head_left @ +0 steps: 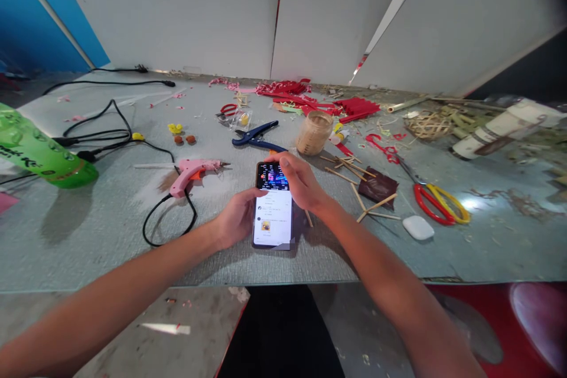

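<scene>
phone upright between both hands, near the table's front edge — left hand grasping its left side, right hand curled round the upper right. bare strip between phone and glue gun.

btw, nothing reads clean on your surface tbh. Best bet is the green bottle on your left: dark lettering w/ what looks like a capital K then an e, rest is too blurry imo. Your phone has rows of tiny txt under a dark pic w/ small white txt on it, can't make out a word. Jar has faint marks low down, also unreadable, fyi.
</scene>
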`<state>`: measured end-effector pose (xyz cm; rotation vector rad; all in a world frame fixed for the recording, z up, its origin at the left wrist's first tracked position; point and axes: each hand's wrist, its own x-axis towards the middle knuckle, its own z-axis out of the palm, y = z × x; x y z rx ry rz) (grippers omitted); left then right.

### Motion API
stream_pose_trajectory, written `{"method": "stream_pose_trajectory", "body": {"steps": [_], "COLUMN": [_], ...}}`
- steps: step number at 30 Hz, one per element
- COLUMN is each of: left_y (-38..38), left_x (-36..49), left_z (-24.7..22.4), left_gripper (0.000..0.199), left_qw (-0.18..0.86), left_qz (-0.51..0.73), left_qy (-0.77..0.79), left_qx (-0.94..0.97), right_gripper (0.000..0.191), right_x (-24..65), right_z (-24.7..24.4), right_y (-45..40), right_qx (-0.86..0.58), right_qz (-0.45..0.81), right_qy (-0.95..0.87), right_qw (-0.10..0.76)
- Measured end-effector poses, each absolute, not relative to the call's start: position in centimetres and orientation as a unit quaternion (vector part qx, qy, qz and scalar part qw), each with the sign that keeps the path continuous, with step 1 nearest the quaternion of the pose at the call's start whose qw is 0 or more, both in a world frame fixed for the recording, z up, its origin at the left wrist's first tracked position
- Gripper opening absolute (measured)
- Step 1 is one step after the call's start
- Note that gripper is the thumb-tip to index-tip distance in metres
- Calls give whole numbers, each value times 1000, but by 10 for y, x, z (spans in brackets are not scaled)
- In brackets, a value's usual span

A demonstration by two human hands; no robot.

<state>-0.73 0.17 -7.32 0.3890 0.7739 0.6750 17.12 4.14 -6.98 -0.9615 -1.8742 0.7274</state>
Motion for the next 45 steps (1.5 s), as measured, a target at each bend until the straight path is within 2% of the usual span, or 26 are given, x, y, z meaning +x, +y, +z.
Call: {"method": "stream_pose_trajectory", "body": {"steps": [6,17,29,36,45], "left_y": [1,3,2,5,4], "left_x": [-9,-11,-12,-11,-13], "left_z": [-76,-80,-84,-84,-84], "left_gripper": [39,32,41,35,31], "left_qw": [853,861,852,859,856], "left_qz": [299,319,300,310,310], "left_qy": [374,341,339,355,347], "left_qx": [209,200,263,199,225], "right_gripper": [59,57,56,58,58], "right_x": [171,171,171,172,172], "right_z": [-70,-70,-73,-73,-73], "right_y": [41,41,42,42,42], "right_qx": [-389,-390,-388,-390,-386], "right_qz": [291,303,310,303,312], "right_qy": [-754,-750,-746,-750,-748], "right_qw": [443,440,443,441,441]}}
